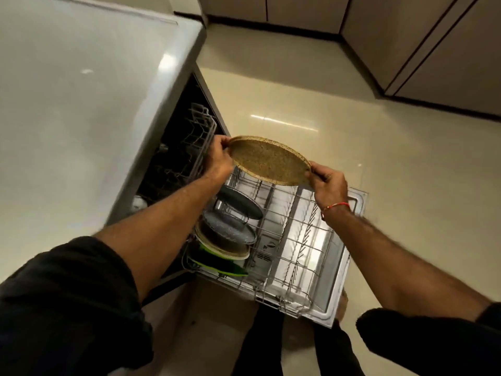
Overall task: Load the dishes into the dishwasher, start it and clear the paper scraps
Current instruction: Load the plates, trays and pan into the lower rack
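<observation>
The plate [268,162] is tan with brown speckles — the racked dishes run dark grey [241,206], speckled grey [230,225], cream [225,246] and bright green [219,264]. Sleeves [67,302] black, floor [352,118] cream, wrist thread [336,206] red.

Both arms reach forward, sleeves pushed up. Left hand [218,156] and right hand [329,183] pinch inward — fingers curled.

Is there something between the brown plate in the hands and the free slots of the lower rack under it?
Nothing visible. The brown plate, held at its rim by the left hand and right hand, is above bare wire of the lower rack. The loaded plates stand to one side, on the rack's left.
</observation>
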`<action>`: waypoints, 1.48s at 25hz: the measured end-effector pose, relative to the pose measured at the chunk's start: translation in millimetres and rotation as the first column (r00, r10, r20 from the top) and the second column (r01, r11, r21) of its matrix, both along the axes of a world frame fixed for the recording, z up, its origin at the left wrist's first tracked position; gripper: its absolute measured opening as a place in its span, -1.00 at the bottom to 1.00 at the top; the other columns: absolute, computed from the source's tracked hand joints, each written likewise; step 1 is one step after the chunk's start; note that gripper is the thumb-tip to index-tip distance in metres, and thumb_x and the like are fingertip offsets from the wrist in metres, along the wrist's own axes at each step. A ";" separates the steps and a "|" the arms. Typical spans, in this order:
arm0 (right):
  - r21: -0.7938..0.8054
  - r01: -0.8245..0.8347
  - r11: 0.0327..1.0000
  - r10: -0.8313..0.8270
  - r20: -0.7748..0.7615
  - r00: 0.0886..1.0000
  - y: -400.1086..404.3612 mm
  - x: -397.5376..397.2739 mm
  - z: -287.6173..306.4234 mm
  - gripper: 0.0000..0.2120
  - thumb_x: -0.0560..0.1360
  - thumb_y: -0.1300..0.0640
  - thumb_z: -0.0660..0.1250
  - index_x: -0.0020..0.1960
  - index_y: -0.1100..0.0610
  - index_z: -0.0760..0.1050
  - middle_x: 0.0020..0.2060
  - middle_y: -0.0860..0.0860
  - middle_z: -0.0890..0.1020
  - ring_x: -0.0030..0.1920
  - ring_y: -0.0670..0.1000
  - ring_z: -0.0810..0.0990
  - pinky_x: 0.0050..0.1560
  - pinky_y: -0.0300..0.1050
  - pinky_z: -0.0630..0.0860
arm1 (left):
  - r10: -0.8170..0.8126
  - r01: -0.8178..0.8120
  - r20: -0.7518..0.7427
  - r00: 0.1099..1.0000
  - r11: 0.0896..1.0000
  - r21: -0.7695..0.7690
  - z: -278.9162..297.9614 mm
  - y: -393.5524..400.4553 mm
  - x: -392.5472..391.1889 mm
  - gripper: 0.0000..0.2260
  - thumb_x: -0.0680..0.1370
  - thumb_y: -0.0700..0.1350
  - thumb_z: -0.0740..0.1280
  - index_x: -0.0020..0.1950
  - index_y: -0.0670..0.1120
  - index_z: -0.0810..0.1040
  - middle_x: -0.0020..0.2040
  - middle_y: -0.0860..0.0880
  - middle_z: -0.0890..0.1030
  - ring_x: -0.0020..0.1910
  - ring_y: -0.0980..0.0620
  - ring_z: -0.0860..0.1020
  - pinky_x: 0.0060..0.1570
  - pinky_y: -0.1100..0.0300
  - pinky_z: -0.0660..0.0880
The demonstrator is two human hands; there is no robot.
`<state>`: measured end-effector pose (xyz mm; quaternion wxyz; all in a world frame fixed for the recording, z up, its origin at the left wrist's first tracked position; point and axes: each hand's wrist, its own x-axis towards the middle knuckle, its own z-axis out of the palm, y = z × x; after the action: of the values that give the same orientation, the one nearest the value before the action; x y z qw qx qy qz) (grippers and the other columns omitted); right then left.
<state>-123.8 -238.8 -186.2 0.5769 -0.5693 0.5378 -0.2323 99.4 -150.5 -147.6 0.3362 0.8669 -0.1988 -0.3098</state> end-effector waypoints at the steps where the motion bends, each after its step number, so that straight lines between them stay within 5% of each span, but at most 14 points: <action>1: 0.004 0.015 1.000 -0.015 -0.004 1.000 -4.5 3.9 -31.6 -0.70 0.51 0.35 0.38 0.24 0.30 0.58 0.15 0.15 0.65 0.15 0.02 0.61 0.33 -0.01 0.49 | -0.027 0.027 0.005 1.000 1.000 0.011 -29.6 -6.9 2.6 -0.65 0.66 -0.36 0.12 0.41 -0.12 0.40 0.25 -0.08 0.52 0.18 0.03 0.50 0.00 0.28 0.46; 6: -0.003 -0.032 0.999 0.032 0.034 0.999 -10.0 20.9 -161.4 -0.70 0.53 0.32 0.33 0.23 0.13 0.62 0.10 -0.03 0.68 0.16 -0.03 0.60 0.32 0.04 0.50 | -0.142 0.143 -0.025 0.990 0.988 0.058 -138.8 -25.4 28.6 -0.43 0.61 -0.45 0.12 0.58 -0.06 0.27 0.38 -0.03 0.46 0.32 0.05 0.44 0.32 0.15 0.47; 9: -0.028 -0.060 0.998 0.061 0.028 0.998 -4.2 36.5 -203.8 -0.67 0.55 0.34 0.30 0.27 0.14 0.60 0.06 -0.03 0.67 0.07 -0.10 0.56 0.29 -0.04 0.49 | -0.145 0.142 0.025 0.989 0.985 0.100 -190.2 -31.1 50.7 -0.40 0.55 -0.50 0.15 0.53 -0.08 0.36 0.35 -0.06 0.53 0.30 0.04 0.48 0.33 0.11 0.49; 16: 0.035 -0.124 0.992 0.122 0.035 0.992 1.9 65.0 -244.4 -0.64 0.56 0.32 0.27 0.30 0.07 0.59 0.16 -0.07 0.66 0.22 -0.09 0.58 0.36 -0.14 0.45 | -0.174 0.127 0.159 0.972 0.955 0.269 -244.1 -44.7 88.4 -0.44 0.46 -0.42 0.23 0.39 -0.02 0.51 0.23 -0.08 0.62 0.25 -0.09 0.56 0.28 -0.02 0.53; 19: 0.019 -0.142 0.990 0.142 -0.016 0.990 -1.6 73.5 -247.4 -0.62 0.58 0.33 0.25 0.33 0.07 0.56 0.16 -0.06 0.65 0.20 -0.17 0.52 0.19 -0.60 0.30 | -0.213 0.141 0.190 0.958 0.932 0.334 -245.7 -44.2 93.0 -0.54 0.50 -0.36 0.28 0.36 -0.03 0.52 0.24 -0.09 0.61 0.24 -0.09 0.55 0.27 0.02 0.52; 22: -0.026 -0.139 0.990 0.137 -0.074 0.988 -2.2 76.5 -253.0 -0.63 0.60 0.30 0.24 0.35 0.04 0.54 0.10 -0.06 0.65 0.13 -0.16 0.51 -0.05 -0.77 0.15 | -0.277 0.197 0.186 0.942 0.912 0.360 -253.5 -41.0 95.8 -0.53 0.53 -0.37 0.27 0.39 -0.02 0.47 0.26 -0.10 0.58 0.25 -0.09 0.53 0.26 0.03 0.51; 31: -0.087 -0.339 0.937 0.328 -0.123 0.937 22.7 65.0 -272.0 -0.65 0.62 0.23 0.24 0.34 -0.03 0.54 0.14 -0.01 0.66 0.15 -0.06 0.57 0.15 -0.43 0.33 | -0.387 0.241 0.183 0.904 0.813 0.530 -269.2 -18.2 105.5 -0.64 0.58 -0.33 0.20 0.35 -0.11 0.48 0.15 -0.13 0.57 0.15 -0.11 0.53 0.14 0.01 0.48; 34: 0.036 -0.401 0.915 0.401 -0.176 0.899 28.9 68.5 -276.8 -0.66 0.63 0.21 0.22 0.32 -0.08 0.55 0.12 0.06 0.67 0.11 0.00 0.58 0.04 -0.33 0.37 | -0.386 0.255 0.106 0.916 0.767 0.589 -268.5 -9.9 101.1 -0.62 0.60 -0.33 0.19 0.40 -0.08 0.43 0.15 -0.14 0.54 0.16 -0.14 0.52 0.19 -0.03 0.51; 37: 0.078 -0.368 0.927 0.376 -0.207 0.903 18.3 77.6 -273.4 -0.60 0.63 0.25 0.18 0.38 -0.07 0.49 0.13 0.09 0.65 0.08 0.03 0.58 -0.07 -0.30 0.40 | -0.289 0.197 0.090 0.953 0.818 0.540 -271.6 -13.8 94.9 -0.60 0.58 -0.30 0.18 0.42 -0.11 0.40 0.30 -0.20 0.53 0.31 -0.22 0.48 0.34 -0.11 0.45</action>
<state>-46.1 -220.4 -459.6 0.5585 -0.6726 0.4836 -0.0442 194.4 -164.3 -419.2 0.0264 0.9157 -0.2436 -0.3184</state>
